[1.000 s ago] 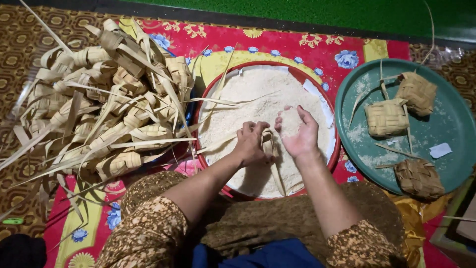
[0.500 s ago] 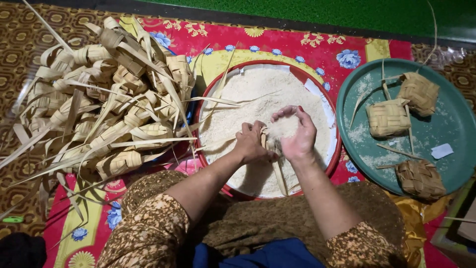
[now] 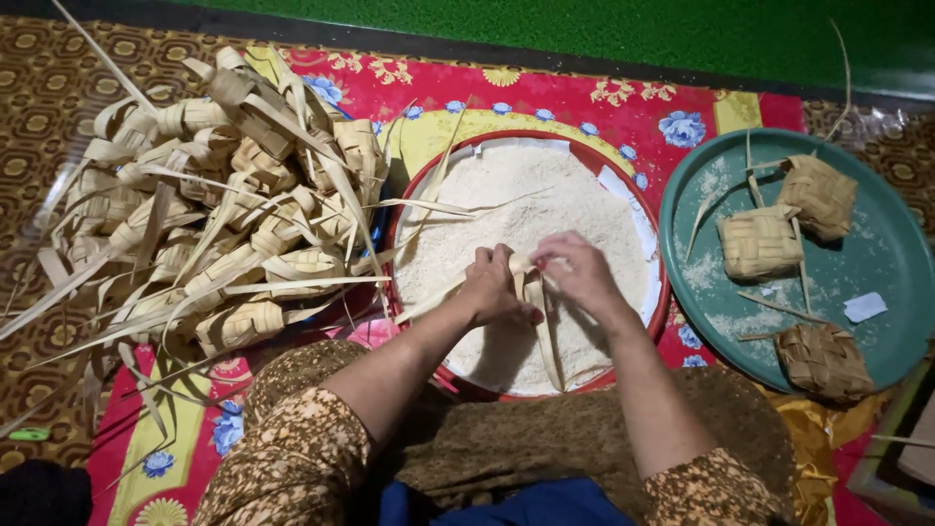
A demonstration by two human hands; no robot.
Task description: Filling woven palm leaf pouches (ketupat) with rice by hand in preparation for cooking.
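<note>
Left hand [image 3: 495,287] and right hand [image 3: 582,276]: together, clamped on a woven palm-leaf pouch [image 3: 531,282] | beneath: red basin [image 3: 662,312] of rice [image 3: 516,200] | right: green tray [image 3: 881,253] bearing three filled pouches [image 3: 760,244]

Open rice [image 3: 526,205] beyond both hands, woven-pouch heap [image 3: 209,209] crowding the bowl's left, teal tray [image 3: 877,263] close right

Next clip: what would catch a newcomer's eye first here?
Dead centre, the left hand and right hand pinch a woven leaf pouch over a red-rimmed basin of white rice. To the left sprawls a big heap of empty woven pouches with long leaf tails. At right, a green tray holds three filled pouches.
</note>
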